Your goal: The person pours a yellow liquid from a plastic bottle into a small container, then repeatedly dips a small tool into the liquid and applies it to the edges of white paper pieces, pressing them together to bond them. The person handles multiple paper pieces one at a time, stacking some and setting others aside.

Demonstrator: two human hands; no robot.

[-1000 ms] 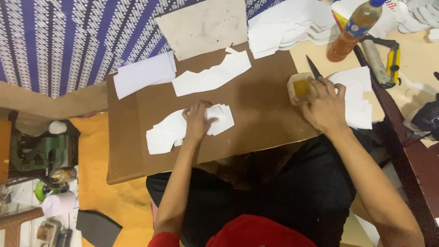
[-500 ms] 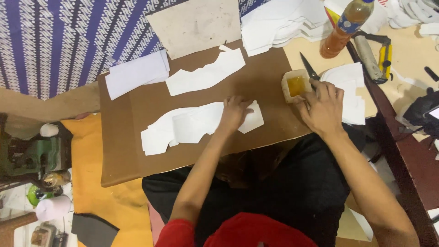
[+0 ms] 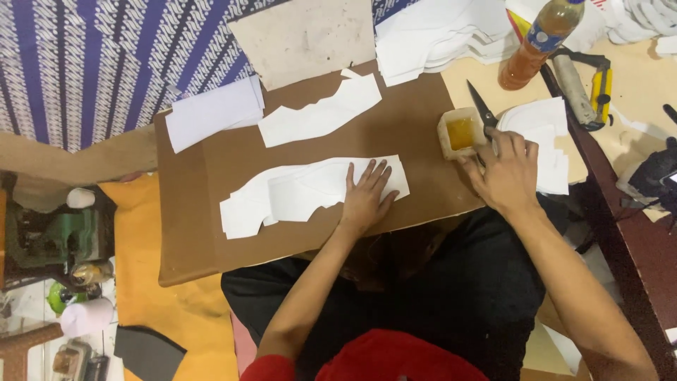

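Note:
My left hand [image 3: 367,194] lies flat, fingers spread, on the right end of a long white cut-out piece [image 3: 296,190] spread on a brown board [image 3: 190,233] across my lap. My right hand [image 3: 504,169] rests by a small square pot of amber glue [image 3: 460,132] at the board's right edge, its fingers curled around a thin tool that is mostly hidden. Black scissors [image 3: 482,107] lie just beyond the pot. Another white cut-out [image 3: 321,116] and a stack of white sheets [image 3: 211,111] lie farther up the board.
A bottle of orange-brown liquid [image 3: 536,42] and a yellow-handled tool [image 3: 585,88] sit at the upper right, among more white pieces [image 3: 441,32]. A tan board [image 3: 307,35] lies beyond on blue patterned cloth [image 3: 84,63]. A sewing machine [image 3: 49,236] stands at left.
My left hand has slid to the right along the white piece, smoothing it out flat to full length. My right hand has stayed beside the glue pot.

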